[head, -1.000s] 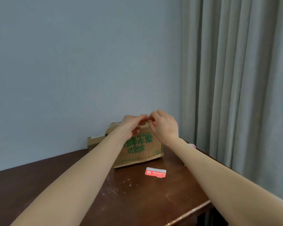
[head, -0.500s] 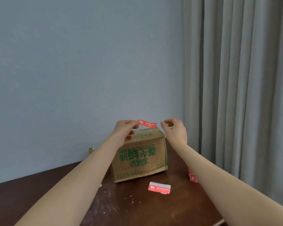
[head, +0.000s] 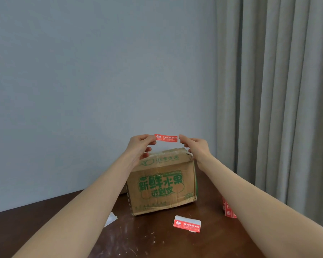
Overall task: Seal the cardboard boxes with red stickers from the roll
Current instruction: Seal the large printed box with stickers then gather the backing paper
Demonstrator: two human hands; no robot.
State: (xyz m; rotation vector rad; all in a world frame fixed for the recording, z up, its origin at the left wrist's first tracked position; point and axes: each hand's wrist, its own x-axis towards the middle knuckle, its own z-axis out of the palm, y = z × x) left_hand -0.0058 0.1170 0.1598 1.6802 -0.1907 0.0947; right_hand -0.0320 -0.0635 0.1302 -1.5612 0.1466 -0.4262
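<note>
A cardboard box (head: pixel 161 185) with green printed characters stands on the dark wooden table (head: pixel 45 229). Above its top I hold a red sticker (head: pixel 165 137) stretched flat between both hands. My left hand (head: pixel 141 148) pinches the sticker's left end. My right hand (head: pixel 197 148) pinches its right end between thumb and fingertips. The sticker hangs in the air a little above the box, apart from it. The red sticker roll (head: pixel 228 208) stands at the right, partly hidden behind my right forearm.
A loose red sticker on white backing (head: pixel 187 224) lies on the table in front of the box. A white paper scrap (head: pixel 111 218) shows beside my left forearm. Grey curtains (head: pixel 277 90) hang at the right; a pale wall stands behind.
My hands have drawn apart and risen above the box, and the red sticker now spans flat between them. My right hand has taken hold of its free end. The view tilted down.
</note>
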